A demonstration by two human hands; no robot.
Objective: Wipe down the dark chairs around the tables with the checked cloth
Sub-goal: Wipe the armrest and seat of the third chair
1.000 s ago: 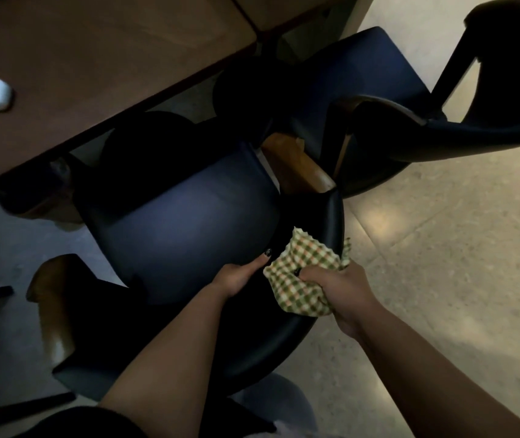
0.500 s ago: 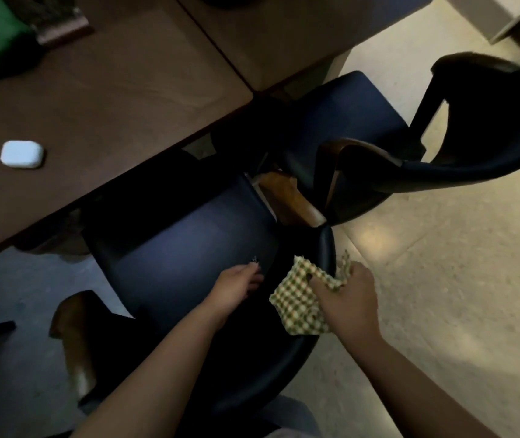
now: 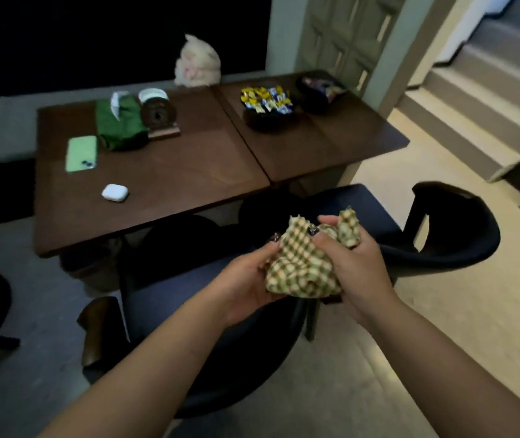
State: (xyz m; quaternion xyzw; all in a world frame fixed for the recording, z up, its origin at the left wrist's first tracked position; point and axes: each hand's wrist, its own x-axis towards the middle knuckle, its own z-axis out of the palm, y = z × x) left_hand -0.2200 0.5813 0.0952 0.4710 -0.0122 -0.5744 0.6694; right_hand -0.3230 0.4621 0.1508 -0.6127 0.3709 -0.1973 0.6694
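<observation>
Above the near chair (image 3: 163,311) | we hold the checked cloth (image 3: 302,267) bunched between left hand (image 3: 246,279) and right hand (image 3: 356,267), fingers (image 3: 321,238) curled around it | soft, light, not slippery; we judge a flat fold in one palm wipes best

Both hands are up off the chairs, bunched around the checked cloth (image 3: 302,267) above the near chair (image 3: 189,298), so its seat lies open beneath them. At two o'clock the second chair (image 3: 461,229) curves its back around, walling that side; its seat toward twelve o'clock is bare. The tabletop (image 3: 170,172) edge overhangs at eleven o'clock, crowding the chair fronts. On it, a white case (image 3: 115,192) and green phone (image 3: 81,154) sit at ten o'clock, with a candy bowl (image 3: 266,104) farther back. Open floor (image 3: 442,311) runs from three to five o'clock, steps (image 3: 473,99) rising at one o'clock.
</observation>
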